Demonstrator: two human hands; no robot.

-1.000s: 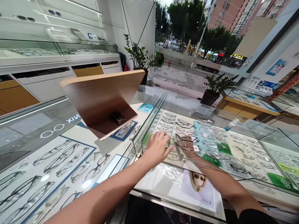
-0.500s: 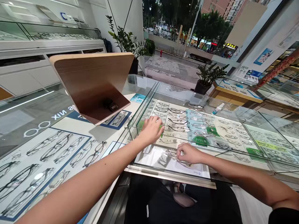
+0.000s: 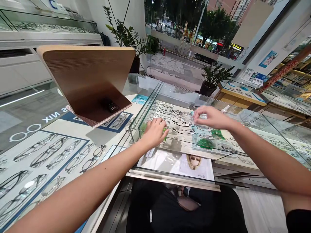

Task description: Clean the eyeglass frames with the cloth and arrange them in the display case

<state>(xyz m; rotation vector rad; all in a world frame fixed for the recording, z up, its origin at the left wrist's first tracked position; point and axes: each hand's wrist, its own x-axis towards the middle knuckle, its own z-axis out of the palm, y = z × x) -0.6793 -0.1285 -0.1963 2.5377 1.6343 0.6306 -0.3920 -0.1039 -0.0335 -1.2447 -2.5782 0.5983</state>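
Note:
My right hand [image 3: 210, 117] is over the far part of the glass display case, its fingers closed in a pinch. At its fingertips is a pale, thin-rimmed pair of eyeglasses [image 3: 186, 116], partly lost against the display. Dark-framed eyeglasses [image 3: 182, 123] lie in a column just below it. My left hand [image 3: 155, 130] rests palm down at the left end of the case, fingers loosely spread, with a green card [image 3: 165, 138] partly under them. Nothing shows in its grasp.
A tilted wooden-backed mirror or stand [image 3: 89, 81] rises on the left counter [image 3: 100, 136], above more eyeglasses. In the case's front lies a card with a printed face [image 3: 194, 161]. A green round sign [image 3: 205, 143] sits among the frames. Potted plants [image 3: 215, 77] stand beyond the glass.
My right hand has moved up and away from the front of the case to the rows of frames, taking the pale eyeglasses along. The printed card is uncovered. My left hand stays put.

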